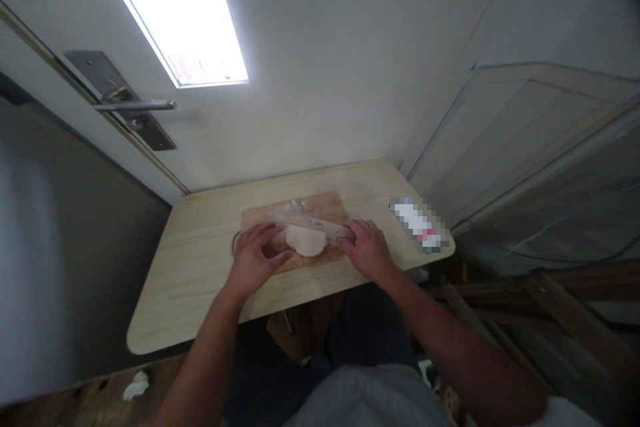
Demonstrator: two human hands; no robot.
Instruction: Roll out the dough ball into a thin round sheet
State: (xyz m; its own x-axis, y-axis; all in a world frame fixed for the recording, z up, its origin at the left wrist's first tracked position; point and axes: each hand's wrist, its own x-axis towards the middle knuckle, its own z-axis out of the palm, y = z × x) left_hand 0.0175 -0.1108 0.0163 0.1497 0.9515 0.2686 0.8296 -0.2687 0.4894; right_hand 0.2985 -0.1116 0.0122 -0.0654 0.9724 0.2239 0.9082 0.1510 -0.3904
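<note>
A flattened piece of pale dough [306, 241] lies on a wooden cutting board [327, 200], its far edge under or against a flour-dusted rolling pin [323, 225]. The pin runs crosswise between both hands. At its left end, my left hand [256, 252] has its fingers curled over the pin, with the thumb held apart toward the board. Around the right end, my right hand [369, 248] is closed. White flour [294, 205] is scattered on the board beyond the pin. The fingers partly hide both pin ends.
The board rests on a small light wood-grain table [190, 267] with rounded corners. A blurred-out white phone-like object [419, 223] lies at its right. Behind the table stands a white door with a metal handle [135, 106]. Wooden pieces [545, 293] are at lower right.
</note>
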